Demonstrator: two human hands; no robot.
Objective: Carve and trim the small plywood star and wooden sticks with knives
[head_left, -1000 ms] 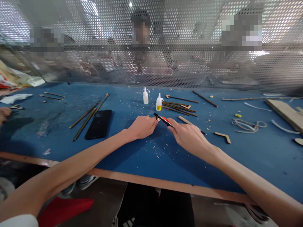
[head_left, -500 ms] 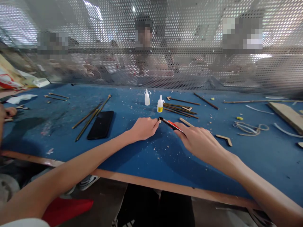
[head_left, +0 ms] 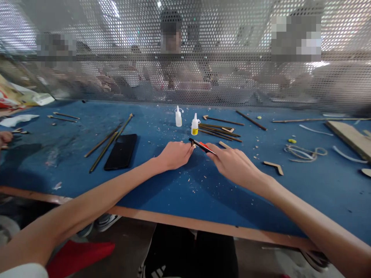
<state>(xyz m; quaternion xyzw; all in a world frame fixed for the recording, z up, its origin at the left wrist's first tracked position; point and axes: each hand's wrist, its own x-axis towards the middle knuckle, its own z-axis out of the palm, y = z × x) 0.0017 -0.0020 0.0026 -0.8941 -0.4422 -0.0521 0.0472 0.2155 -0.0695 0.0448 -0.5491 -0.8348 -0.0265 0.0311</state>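
My left hand (head_left: 176,155) is closed in a pinch over the blue tabletop, its fingertips on a small pale wooden piece (head_left: 194,146) that is mostly hidden. My right hand (head_left: 232,160) is wrapped round a black and red utility knife (head_left: 205,148). The knife's dark front end reaches left and lies against the wooden piece at my left fingertips. Just beyond the hands stand two small white glue bottles, one with a yellow label (head_left: 195,125) and one plain (head_left: 178,117). A flat wooden strip (head_left: 224,144) lies behind my right hand.
A black phone (head_left: 121,152) and long thin sticks (head_left: 107,146) lie to the left. More sticks (head_left: 222,133), an L-shaped wooden piece (head_left: 273,167), tangled string (head_left: 305,153) and a board (head_left: 348,139) lie right. A perforated metal screen (head_left: 232,83) closes the back; people sit behind it.
The knife has moved slightly left, its front end now further over the wooden piece, and my right hand has come nearer to my left. The whole view has shifted a little.
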